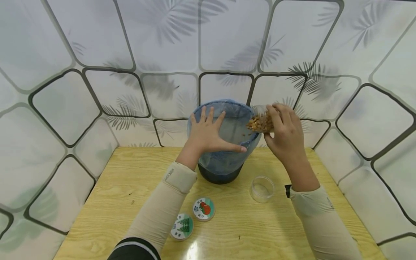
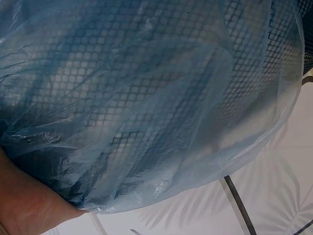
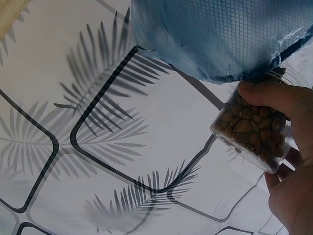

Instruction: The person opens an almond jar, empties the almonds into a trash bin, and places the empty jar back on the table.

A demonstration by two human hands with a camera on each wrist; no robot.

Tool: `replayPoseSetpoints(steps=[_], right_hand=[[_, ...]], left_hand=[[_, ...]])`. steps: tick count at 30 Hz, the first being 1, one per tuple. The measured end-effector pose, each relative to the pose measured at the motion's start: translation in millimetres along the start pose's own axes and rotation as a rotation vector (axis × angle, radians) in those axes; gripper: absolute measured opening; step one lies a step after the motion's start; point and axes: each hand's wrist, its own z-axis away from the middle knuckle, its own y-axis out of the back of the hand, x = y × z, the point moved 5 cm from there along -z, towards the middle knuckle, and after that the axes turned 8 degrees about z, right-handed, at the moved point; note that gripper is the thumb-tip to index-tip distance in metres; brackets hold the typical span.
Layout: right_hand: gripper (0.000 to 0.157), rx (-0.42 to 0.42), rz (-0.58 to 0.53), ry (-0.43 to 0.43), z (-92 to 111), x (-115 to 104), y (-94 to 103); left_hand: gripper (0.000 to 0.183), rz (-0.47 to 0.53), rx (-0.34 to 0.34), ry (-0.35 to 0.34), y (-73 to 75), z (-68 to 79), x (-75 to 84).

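Observation:
A mesh wastebasket [image 1: 221,177] lined with a translucent blue plastic bag [image 1: 224,162] stands near the back of the table. My right hand [image 1: 287,131] grips a clear jar [image 1: 259,109] tipped on its side at the bag's right rim. Brown almonds [image 3: 249,125] fill much of this jar, and a few are falling from its mouth into the basket. Over the near left part of the basket, my left hand [image 1: 208,135] is spread with straight fingers, its thumb by the near rim. The left wrist view shows the bag [image 2: 146,107] over the mesh and part of that hand.
On the table [image 1: 130,180], two round lids lie near my left forearm, one with a red fruit picture [image 1: 203,209], the other with green leaves [image 1: 182,226]. A clear round container [image 1: 262,189] sits right of the basket. Patterned walls [image 1: 172,90] enclose the table's back and sides.

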Motion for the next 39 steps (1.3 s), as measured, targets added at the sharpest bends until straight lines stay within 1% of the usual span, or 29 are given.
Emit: replayPoseSetpoints(steps=[7, 14, 20, 26, 32, 39], right_hand=[[0.078, 0.003, 0.006, -0.002, -0.1, 0.2, -0.2], [0.077, -0.008, 0.017, 0.007, -0.8, -0.9, -0.3], [0.078, 0.002, 0.014, 0.004, -0.6, -0.1, -1.2], [0.078, -0.007, 0.025, 0.011, -0.4, -0.1, -0.5], [0.076, -0.035, 0.049, 0.027, -1.3, -1.3, -0.4], [0.076, -0.035, 0.054, 0.032, -2.0, -2.8, 0.0]], left_hand=[[0.141, -0.012, 0.005, -0.001, 0.3, -0.1, 0.3], [0.14, -0.004, 0.001, 0.002, 0.0, 0.3, 0.4], [0.139, -0.008, 0.002, 0.0, -0.8, -0.3, -0.1], [0.14, -0.012, 0.006, -0.003, -0.6, -0.1, 0.4], [0.14, -0.014, 0.004, -0.002, 0.2, 0.0, 0.5], [0.141, -0.015, 0.008, -0.002, -0.5, -0.6, -0.2]])
